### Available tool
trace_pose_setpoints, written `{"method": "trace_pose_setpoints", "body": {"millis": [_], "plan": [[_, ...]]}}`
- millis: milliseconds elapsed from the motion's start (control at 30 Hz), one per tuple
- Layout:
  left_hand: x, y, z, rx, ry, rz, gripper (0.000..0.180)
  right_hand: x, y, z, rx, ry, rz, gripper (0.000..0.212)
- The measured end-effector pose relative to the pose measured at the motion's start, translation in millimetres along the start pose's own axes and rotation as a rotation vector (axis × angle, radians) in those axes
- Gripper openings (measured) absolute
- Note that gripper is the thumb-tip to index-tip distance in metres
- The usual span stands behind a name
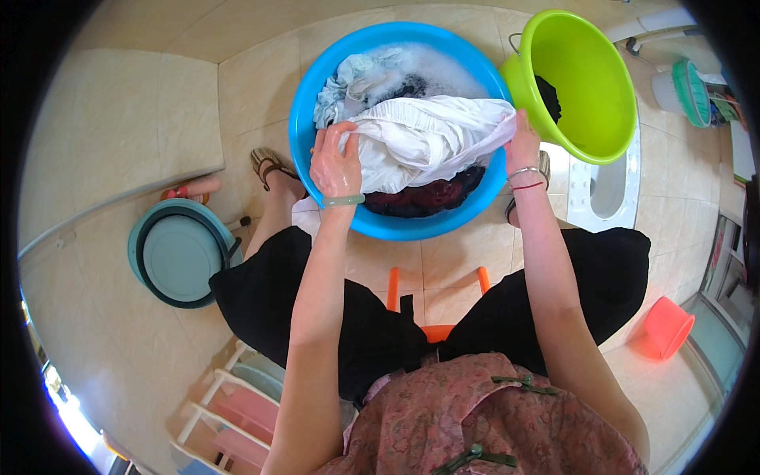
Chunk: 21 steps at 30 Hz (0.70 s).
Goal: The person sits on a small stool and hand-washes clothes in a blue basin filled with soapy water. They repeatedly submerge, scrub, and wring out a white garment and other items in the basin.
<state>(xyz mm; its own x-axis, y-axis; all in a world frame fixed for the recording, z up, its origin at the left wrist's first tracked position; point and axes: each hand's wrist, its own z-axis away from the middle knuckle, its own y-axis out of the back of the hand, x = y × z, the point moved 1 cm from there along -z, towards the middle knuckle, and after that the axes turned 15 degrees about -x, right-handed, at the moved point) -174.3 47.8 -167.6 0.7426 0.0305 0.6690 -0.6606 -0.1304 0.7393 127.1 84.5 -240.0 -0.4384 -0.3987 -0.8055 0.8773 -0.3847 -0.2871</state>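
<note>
A wet white garment [427,134] with a gathered edge is stretched between my two hands over a round blue basin [305,158]. My left hand [336,158] grips its left end near the basin's rim, fingers curled round the cloth. At the right rim, my right hand [522,146] is closed on the other end, thumb up. In the basin, pale blue laundry [356,79] lies among soap suds [451,67] at the far side. Dark red and black laundry [427,198] sits in the water at the near side, partly hidden by the white garment.
A lime green bucket [594,103] holding a dark cloth [549,99] stands tilted toward me, right of the basin. Beyond it is a white squat toilet [606,194]. A grey-green folding basin [176,257] lies left; a coral bucket [669,328] is at right. Orange stool legs [393,289] show between my knees.
</note>
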Motion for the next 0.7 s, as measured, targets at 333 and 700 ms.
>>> {"method": "trace_pose_setpoints", "body": {"millis": [333,700], "plan": [[-4,-13,26,-0.079,0.112,0.292,0.016,5,-84,62,-0.316,0.395,1.515,0.039],[-2,-20,76,-0.258,0.107,0.192,0.059,18,-83,39,-0.288,0.241,0.743,0.014]]}}
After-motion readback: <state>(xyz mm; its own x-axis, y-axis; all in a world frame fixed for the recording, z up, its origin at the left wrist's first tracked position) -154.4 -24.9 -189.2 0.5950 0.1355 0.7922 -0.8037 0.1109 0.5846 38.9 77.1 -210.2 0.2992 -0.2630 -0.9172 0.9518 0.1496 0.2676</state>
